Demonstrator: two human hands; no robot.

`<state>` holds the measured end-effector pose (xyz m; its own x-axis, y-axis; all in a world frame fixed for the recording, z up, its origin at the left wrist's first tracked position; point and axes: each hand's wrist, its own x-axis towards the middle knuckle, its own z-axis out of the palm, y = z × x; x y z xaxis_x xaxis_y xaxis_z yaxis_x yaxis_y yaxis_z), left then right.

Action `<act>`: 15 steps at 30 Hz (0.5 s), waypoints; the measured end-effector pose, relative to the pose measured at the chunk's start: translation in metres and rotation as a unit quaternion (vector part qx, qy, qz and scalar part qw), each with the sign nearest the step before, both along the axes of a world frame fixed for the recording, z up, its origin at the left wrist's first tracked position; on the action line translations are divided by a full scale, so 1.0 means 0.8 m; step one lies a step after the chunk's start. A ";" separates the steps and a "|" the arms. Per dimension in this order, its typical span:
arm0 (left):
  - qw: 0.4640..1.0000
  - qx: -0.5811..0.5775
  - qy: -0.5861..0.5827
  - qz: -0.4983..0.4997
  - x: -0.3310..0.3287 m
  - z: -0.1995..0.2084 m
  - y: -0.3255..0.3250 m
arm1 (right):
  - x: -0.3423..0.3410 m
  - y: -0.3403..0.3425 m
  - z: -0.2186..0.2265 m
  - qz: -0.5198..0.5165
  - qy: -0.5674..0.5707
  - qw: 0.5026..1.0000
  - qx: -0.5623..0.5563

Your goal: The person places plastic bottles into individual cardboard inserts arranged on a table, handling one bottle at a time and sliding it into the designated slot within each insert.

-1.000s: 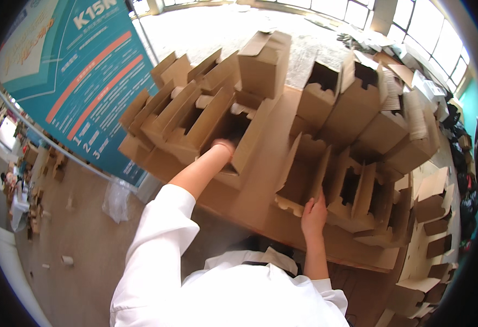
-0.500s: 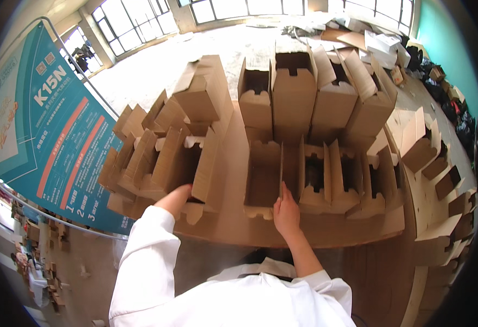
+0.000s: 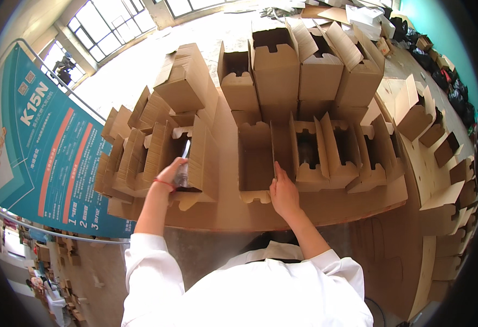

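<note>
My left hand (image 3: 172,172) is at the mouth of an open cardboard box (image 3: 204,158) on the left. Its fingers are closed round a shiny, clear-plastic-wrapped object (image 3: 181,175), which is partly inside the box; its kind cannot be made out. My right hand (image 3: 285,191) grips the upright flap (image 3: 280,143) of another open cardboard box (image 3: 254,159) near the middle. That box's inside shows bare brown cardboard. Just right of it stands an open box (image 3: 308,173) with something dark inside.
Taller open boxes (image 3: 276,71) stand behind on the table (image 3: 225,188). A closed-looking carton (image 3: 184,82) sits atop the left group. A blue-green banner (image 3: 48,147) in a metal frame borders the left. More open boxes (image 3: 413,111) line a wooden surface at right.
My left hand has come up out of the left box, and the shiny wrapped object now shows in it. My right hand stays at the flap. The view has shifted slightly.
</note>
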<state>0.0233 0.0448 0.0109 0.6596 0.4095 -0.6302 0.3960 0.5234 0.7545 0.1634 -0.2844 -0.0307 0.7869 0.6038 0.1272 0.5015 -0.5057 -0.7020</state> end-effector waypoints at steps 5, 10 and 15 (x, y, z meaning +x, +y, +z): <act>0.972 0.186 -0.140 -0.038 -0.029 0.125 -0.069 | 0.003 0.002 -0.010 -0.006 -0.008 1.000 0.006; 0.956 0.051 -0.238 -0.166 0.004 0.157 -0.155 | 0.007 0.001 -0.012 0.003 -0.015 1.000 0.013; 0.956 0.117 -0.088 -0.255 0.060 0.091 -0.222 | -0.001 -0.001 -0.002 0.001 0.010 1.000 -0.011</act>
